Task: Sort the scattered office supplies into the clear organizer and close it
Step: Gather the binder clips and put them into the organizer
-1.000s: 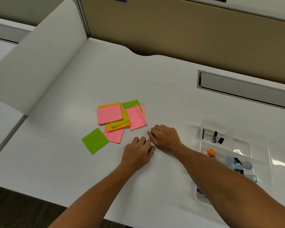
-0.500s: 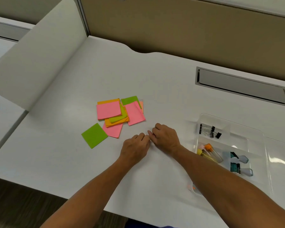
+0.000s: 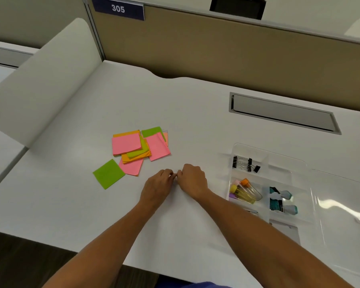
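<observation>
My left hand point(image 3: 157, 188) and my right hand point(image 3: 193, 180) rest knuckles-up on the white desk point(image 3: 71, 204), fingers curled, fingertips meeting between them. Whatever lies under the fingertips is hidden. A loose pile of pink, orange and green sticky notes point(image 3: 137, 145) lies just beyond and to the left of the hands, with a single green note point(image 3: 109, 173) apart at its front left. To the right stands the clear organizer point(image 3: 287, 161), lid point(image 3: 341, 204) folded open to the right. Its compartments hold black binder clips point(image 3: 246, 164), capped tubes point(image 3: 244, 191) and two teal items point(image 3: 281, 201).
A grey cable hatch point(image 3: 283, 113) is set into the desk behind the organizer. A tan partition wall point(image 3: 216, 48) closes the back and a white curved divider point(image 3: 40, 90) closes the left side. The desk's front edge runs just below my forearms.
The view has tilted up slightly. Both hands stay together at the same spot on the desk, fingertips drawn a little closer to each other.
</observation>
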{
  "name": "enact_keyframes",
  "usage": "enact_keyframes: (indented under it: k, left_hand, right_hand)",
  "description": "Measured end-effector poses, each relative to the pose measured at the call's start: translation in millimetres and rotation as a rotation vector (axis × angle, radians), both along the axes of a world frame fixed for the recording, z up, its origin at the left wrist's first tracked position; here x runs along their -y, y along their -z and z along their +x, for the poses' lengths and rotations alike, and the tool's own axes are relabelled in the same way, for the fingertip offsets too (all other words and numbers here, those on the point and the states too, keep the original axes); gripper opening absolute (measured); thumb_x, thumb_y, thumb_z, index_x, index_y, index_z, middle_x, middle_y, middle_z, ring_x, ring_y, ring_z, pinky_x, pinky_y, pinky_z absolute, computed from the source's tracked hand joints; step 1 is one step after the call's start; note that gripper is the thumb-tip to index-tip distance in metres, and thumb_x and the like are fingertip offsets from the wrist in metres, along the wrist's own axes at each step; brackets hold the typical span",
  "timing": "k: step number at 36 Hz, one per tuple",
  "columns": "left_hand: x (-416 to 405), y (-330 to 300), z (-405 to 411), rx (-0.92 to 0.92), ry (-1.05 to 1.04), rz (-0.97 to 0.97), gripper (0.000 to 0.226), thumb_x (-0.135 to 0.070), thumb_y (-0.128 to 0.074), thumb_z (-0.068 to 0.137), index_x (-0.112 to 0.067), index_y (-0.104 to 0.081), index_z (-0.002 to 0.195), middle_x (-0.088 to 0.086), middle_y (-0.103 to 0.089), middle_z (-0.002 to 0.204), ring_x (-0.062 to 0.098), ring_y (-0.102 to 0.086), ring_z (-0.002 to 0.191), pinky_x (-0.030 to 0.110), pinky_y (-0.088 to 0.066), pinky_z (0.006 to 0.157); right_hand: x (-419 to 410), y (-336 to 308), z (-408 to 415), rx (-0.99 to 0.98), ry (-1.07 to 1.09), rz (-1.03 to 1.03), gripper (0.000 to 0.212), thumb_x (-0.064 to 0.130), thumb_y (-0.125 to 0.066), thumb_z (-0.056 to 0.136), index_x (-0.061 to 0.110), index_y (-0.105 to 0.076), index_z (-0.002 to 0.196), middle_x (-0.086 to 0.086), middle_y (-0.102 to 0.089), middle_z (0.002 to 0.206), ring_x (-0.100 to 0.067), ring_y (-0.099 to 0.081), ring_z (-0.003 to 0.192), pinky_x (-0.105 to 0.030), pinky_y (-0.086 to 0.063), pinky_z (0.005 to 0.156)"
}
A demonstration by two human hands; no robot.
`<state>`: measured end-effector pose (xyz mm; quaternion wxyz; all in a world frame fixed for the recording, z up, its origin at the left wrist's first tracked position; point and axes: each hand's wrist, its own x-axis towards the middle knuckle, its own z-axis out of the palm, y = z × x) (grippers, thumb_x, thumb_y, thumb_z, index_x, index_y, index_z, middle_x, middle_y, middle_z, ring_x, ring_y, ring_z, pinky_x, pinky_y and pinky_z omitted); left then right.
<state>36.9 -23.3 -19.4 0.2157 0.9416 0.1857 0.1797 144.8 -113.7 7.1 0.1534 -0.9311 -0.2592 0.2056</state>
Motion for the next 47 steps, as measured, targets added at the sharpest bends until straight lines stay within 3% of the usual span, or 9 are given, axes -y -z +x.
enact_keyframes:
  k: [4,10,15,23,32,36,42,45,47]
  left_hand:
    - [7.1,-3.3,1.1,0.059,-0.238,-0.335,0.023,-0.025,-0.054,0.098,-0.011,-0.066,0.086,0.001,-0.067,0.074,0.017,-0.060,0.065,0.036,-0.050,0.061]
    - [24.1,-13.4,3.3,0.185,-0.539,-0.705,0.027,-0.030,-0.052,0.098,-0.016,-0.069,0.082,-0.007,-0.069,0.078,0.007,-0.062,0.072,0.024,-0.042,0.061]
    - [34.7,-27.3,6.1,0.263,-0.657,-0.936,0.033,-0.041,-0.048,0.099,-0.020,-0.070,0.087,-0.003,-0.065,0.074,0.014,-0.061,0.068,0.027,-0.047,0.061]
    - [44.5,-61.7,31.0,0.349,-0.675,-1.572,0.035,-0.038,-0.044,0.102,-0.011,-0.055,0.081,0.002,-0.050,0.064,0.012,-0.046,0.051,0.021,-0.036,0.043]
    - [83.2,-95.8,97.5,0.272,-0.481,-1.800,0.029,-0.027,-0.053,0.100,-0.001,-0.060,0.089,0.011,-0.058,0.076,0.017,-0.065,0.056,0.029,-0.057,0.058]
    - [101.8,-103.0,130.2,0.179,-0.380,-1.726,0.024,-0.027,-0.055,0.098,-0.004,-0.061,0.095,0.012,-0.061,0.093,0.020,-0.067,0.076,0.031,-0.056,0.065]
    - [127.2,-112.9,164.6,0.058,-0.244,-1.621,0.033,-0.034,-0.054,0.099,-0.005,-0.059,0.114,0.012,-0.060,0.105,0.026,-0.060,0.093,0.036,-0.054,0.088]
    - [137.8,-117.8,175.5,-0.018,-0.216,-1.586,0.039,-0.038,-0.053,0.098,-0.005,-0.057,0.117,0.009,-0.057,0.097,0.022,-0.054,0.083,0.037,-0.050,0.091]
    - [143.8,-119.6,180.6,-0.069,-0.196,-1.557,0.042,-0.043,-0.051,0.098,-0.006,-0.057,0.118,0.007,-0.054,0.093,0.020,-0.051,0.078,0.037,-0.049,0.089]
  right_hand:
    - [2.9,-16.0,-2.9,-0.365,0.195,0.165,0.029,0.026,-0.055,0.090,0.012,-0.046,0.065,-0.007,-0.058,0.061,-0.022,-0.052,0.052,-0.025,-0.039,0.051]
    - [14.8,-38.9,-2.4,-0.868,0.534,0.498,0.016,0.019,-0.063,0.092,0.008,-0.055,0.083,-0.008,-0.054,0.066,-0.015,-0.044,0.043,-0.022,-0.036,0.041]
    - [30.1,-55.9,4.7,-1.136,0.703,0.749,0.015,0.021,-0.070,0.089,0.009,-0.061,0.091,-0.001,-0.055,0.058,-0.011,-0.044,0.043,-0.019,-0.033,0.037]
    - [60.2,-77.0,20.7,-1.447,0.790,0.990,0.026,0.028,-0.063,0.096,0.015,-0.049,0.080,-0.004,-0.060,0.064,-0.009,-0.041,0.044,-0.016,-0.030,0.031]
    - [102.5,-93.1,46.8,-1.445,0.951,1.200,0.035,0.035,-0.051,0.102,0.003,-0.064,0.095,-0.012,-0.062,0.080,-0.016,-0.057,0.057,-0.017,-0.038,0.036]
    - [120.8,-96.3,66.0,-1.279,1.088,1.325,0.036,0.032,-0.048,0.103,0.000,-0.064,0.103,-0.013,-0.061,0.093,-0.022,-0.061,0.072,-0.026,-0.053,0.059]
    - [149.4,-95.1,97.3,-1.130,1.174,1.381,0.047,0.043,-0.052,0.100,0.001,-0.054,0.121,-0.015,-0.052,0.102,-0.028,-0.052,0.086,-0.037,-0.054,0.088]
    - [159.4,-96.1,106.3,-1.076,1.207,1.351,0.049,0.046,-0.056,0.097,0.002,-0.052,0.119,-0.012,-0.047,0.096,-0.025,-0.045,0.080,-0.035,-0.051,0.076]
    - [163.8,-95.5,109.7,-1.049,1.204,1.328,0.053,0.046,-0.056,0.097,0.003,-0.049,0.127,-0.013,-0.048,0.106,-0.024,-0.043,0.085,-0.032,-0.043,0.068]
